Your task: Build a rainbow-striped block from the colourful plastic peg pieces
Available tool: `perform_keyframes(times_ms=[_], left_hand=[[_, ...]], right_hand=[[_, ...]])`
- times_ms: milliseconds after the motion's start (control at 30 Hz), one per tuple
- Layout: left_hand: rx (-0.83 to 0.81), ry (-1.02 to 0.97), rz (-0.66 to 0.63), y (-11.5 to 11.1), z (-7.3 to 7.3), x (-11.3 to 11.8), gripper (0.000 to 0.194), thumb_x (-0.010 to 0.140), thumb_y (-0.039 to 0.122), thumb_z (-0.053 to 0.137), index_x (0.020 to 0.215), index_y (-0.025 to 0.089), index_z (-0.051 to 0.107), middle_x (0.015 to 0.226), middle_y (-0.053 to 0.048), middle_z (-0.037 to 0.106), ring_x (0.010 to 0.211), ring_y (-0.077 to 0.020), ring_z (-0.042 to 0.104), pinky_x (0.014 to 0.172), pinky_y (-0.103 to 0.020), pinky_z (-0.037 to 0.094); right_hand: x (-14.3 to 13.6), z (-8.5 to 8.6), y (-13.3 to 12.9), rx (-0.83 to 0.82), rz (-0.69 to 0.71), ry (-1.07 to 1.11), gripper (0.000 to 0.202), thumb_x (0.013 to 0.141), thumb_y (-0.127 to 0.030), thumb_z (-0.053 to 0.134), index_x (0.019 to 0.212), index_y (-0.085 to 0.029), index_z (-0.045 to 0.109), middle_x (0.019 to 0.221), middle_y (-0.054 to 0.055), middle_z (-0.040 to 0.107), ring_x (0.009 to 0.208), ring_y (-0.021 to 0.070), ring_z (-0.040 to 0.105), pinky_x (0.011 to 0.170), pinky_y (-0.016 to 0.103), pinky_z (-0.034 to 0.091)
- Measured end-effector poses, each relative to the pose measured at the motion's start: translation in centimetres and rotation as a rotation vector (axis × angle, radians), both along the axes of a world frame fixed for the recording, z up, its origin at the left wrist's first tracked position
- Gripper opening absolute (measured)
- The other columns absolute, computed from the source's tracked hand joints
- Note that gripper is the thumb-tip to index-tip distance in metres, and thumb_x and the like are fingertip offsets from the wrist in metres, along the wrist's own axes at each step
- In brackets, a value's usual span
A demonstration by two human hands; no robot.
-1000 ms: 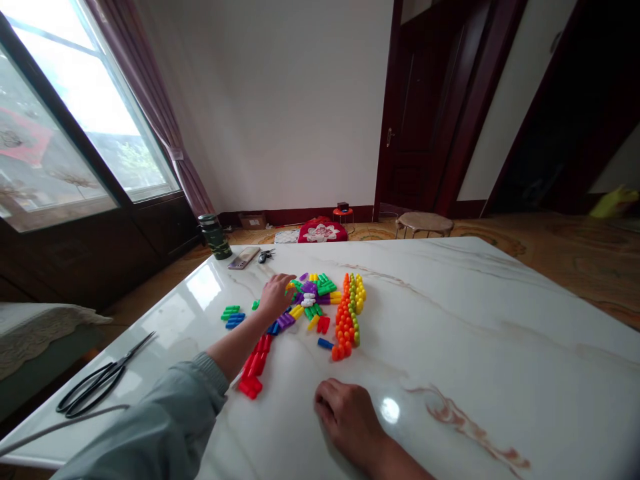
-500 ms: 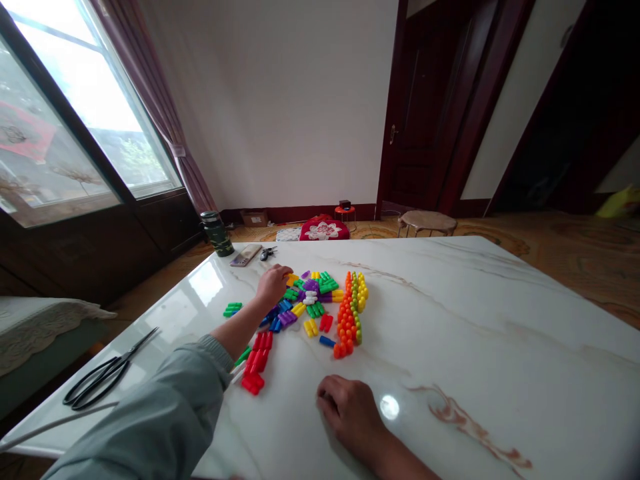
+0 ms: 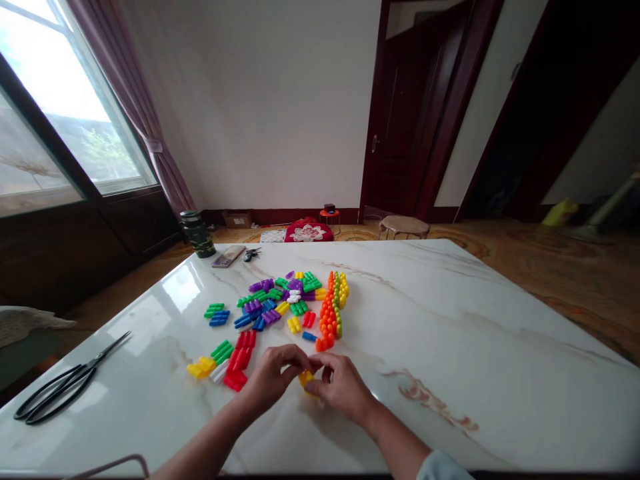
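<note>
Two bare hands of ours meet low over the white marble desk (image 3: pixel 425 327), close to its near edge. Our right hand (image 3: pixel 345 387) has its grip clamped on a small yellow piece (image 3: pixel 307 381), thumb pressed against its near side. Our left hand (image 3: pixel 277 377) comes in from the other side, fingertips at the piece's upper end; they hide the contact, so we cannot tell whether that grip is closed on it.

Beyond our hands we see the purple clusters (image 3: pixel 271 316), green clusters (image 3: pixel 299 308) and blue clusters (image 3: pixel 219 318) spread on the desk, with white pieces (image 3: pixel 294 296) in the middle. To their right, orange beads (image 3: pixel 329 313), lime beads (image 3: pixel 337 313) and yellow beads (image 3: pixel 344 290) run in long rows away from us. A single blue piece (image 3: pixel 309 337) lies near the orange ones. To the left of our hands, the red pieces (image 3: pixel 240 360) form a column, and a yellow cluster (image 3: pixel 201 367) sits farther left. We also have black-handled scissors (image 3: pixel 73 383) at the left, and a camouflage bottle (image 3: pixel 198 235), a phone (image 3: pixel 229 257) and keys (image 3: pixel 251 254) near the far left corner.
</note>
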State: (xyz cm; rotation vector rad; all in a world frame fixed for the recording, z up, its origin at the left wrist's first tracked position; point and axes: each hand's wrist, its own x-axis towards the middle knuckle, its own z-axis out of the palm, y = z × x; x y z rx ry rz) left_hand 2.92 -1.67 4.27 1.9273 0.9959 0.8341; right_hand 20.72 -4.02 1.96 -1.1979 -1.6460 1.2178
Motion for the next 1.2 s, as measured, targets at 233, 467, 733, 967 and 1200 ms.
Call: perform_keyframes(times_ms=[233,467,733,967,1200], left_hand=[[0.347,0.142,0.327,1.6,-2.9,0.5,0.020,0.082,0.015,0.048,0.089,0.022,0.066,0.097,-0.006,0.067,0.095,-0.0211,0.063,0.085,-0.036,0.051],[0.364,0.742,0.599,3.7,-6.0,0.6,0.050,0.088,0.023,0.045,0.137,0.015,0.047,0.140,-0.017,0.047,0.132,-0.0312,0.038,0.109,-0.049,0.028],[0.382,0.784,0.596,3.6,-6.4,1.2,0.054,0.090,0.023,0.040,0.143,0.019,0.041,0.144,-0.019,0.043,0.133,-0.0331,0.036,0.109,-0.051,0.024],[0.333,0.749,0.584,3.6,-6.2,1.2,0.055,0.089,0.023,0.040,0.144,0.020,0.040,0.145,-0.017,0.042,0.135,-0.0328,0.034,0.110,-0.051,0.022],[0.308,0.716,0.576,3.6,-6.3,1.2,0.056,0.088,0.024,0.042,0.145,0.023,0.039,0.147,-0.015,0.041,0.137,-0.0325,0.032,0.110,-0.053,0.020]], right_hand=[[2.4,0.9,0.7,0.037,-0.006,-0.129,0.026,0.064,-0.017,0.070,0.090,-0.017,0.071,0.069,-0.002,0.064,0.058,0.0108,0.054,0.053,0.019,0.042],[7.7,0.7,4.5,0.412,-0.467,-0.603,0.028,0.073,-0.019,0.063,0.101,-0.017,0.065,0.096,0.006,0.063,0.063,0.0133,0.057,0.068,0.028,0.048],[7.8,-3.4,9.1,0.449,-0.598,-0.499,0.027,0.074,-0.020,0.060,0.100,-0.014,0.064,0.094,0.008,0.060,0.071,0.0164,0.059,0.073,0.030,0.051],[7.8,-2.7,13.4,0.421,-0.671,-0.516,0.030,0.065,-0.024,0.071,0.092,-0.012,0.067,0.086,0.008,0.064,0.067,0.0184,0.061,0.069,0.032,0.051],[8.0,-3.6,14.3,0.399,-0.614,-0.384,0.037,0.068,-0.023,0.063,0.103,-0.012,0.064,0.092,0.009,0.068,0.063,0.0153,0.061,0.068,0.032,0.053]])
